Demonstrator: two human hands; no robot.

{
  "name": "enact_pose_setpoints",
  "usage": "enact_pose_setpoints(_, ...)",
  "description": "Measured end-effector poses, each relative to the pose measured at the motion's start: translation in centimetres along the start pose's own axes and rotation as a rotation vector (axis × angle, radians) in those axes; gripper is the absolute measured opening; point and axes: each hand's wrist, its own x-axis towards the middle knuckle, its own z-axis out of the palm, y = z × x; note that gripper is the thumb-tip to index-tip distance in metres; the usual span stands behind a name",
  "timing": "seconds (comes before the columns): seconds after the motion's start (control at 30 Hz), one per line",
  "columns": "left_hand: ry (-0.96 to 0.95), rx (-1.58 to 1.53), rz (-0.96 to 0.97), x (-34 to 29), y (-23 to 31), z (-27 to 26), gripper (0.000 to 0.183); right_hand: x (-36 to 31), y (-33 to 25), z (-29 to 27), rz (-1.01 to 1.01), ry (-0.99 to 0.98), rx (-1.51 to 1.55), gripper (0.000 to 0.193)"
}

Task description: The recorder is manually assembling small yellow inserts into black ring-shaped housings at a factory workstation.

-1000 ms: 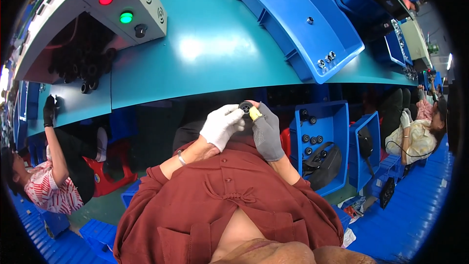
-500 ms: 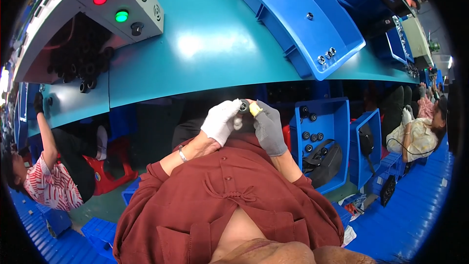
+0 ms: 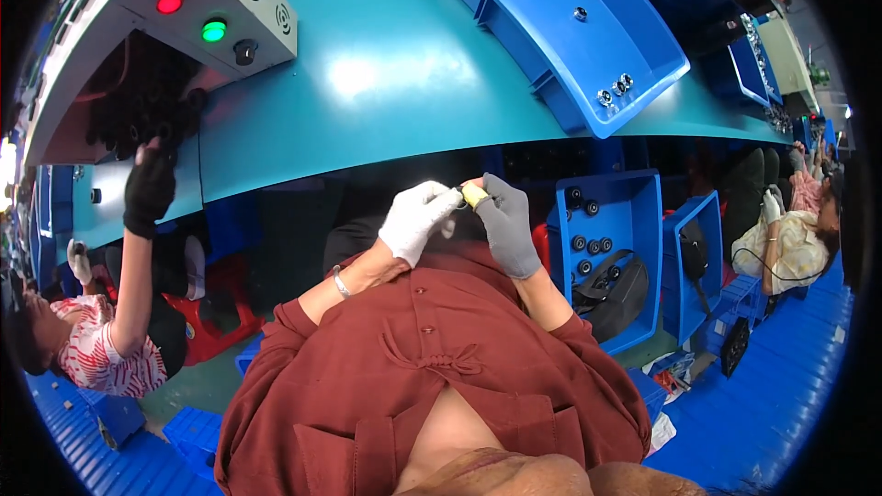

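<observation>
In front of my chest, my left hand (image 3: 419, 222), in a white glove, is closed with its fingertips pinching a small black wheel (image 3: 460, 199). The wheel is turned nearly edge-on and mostly covered by fingers. My right hand (image 3: 505, 228) wears a grey glove with yellow wrapping (image 3: 474, 194) on one finger. Its fingers are closed against the other side of the wheel, so both hands meet there. Several similar black wheels (image 3: 593, 246) lie in a blue bin (image 3: 650, 220) to the right of my right hand, beside a black bag (image 3: 617, 303).
A teal worktable (image 3: 367, 119) spans ahead. On it stand a grey machine (image 3: 266, 46) with red and green lights, and a blue tray (image 3: 551, 28) with a few shiny parts. At left, a co-worker's dark-gloved hand (image 3: 152, 193) reaches toward black wheels. Another person (image 3: 781, 234) sits at right.
The wheel between my hands has turned from face-on to nearly edge-on. The co-worker's dark-gloved hand at left has moved right to the black wheels under the machine. My view has shifted slightly.
</observation>
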Motion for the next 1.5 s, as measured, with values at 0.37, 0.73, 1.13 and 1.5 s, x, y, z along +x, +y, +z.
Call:
enact_pose_setpoints(0.37, 0.039, -0.233, 0.018, 0.7, -0.3, 0.9, 0.029, -1.1, 0.1, 1.0, 0.038, 0.045, 0.143, 0.024)
enact_pose_setpoints(0.73, 0.122, -0.16, 0.075, 1.0, -1.7, 0.8, 0.024, -0.9, 1.4, 1.4, 0.014, 0.09, 0.206, 0.019)
enact_pose_setpoints(1.13, 0.116, 0.327, 0.063, -0.3, -0.5, -0.2, 0.024, -2.9, -0.3, -1.7, 0.195, 0.064, 0.122, 0.021)
enact_pose_setpoints(1.5, 0.285, 0.431, 0.323, -6.7, 3.2, -5.3, 0.018, -2.9, -5.2, -10.1, -0.367, 0.635, -0.438, 0.026)
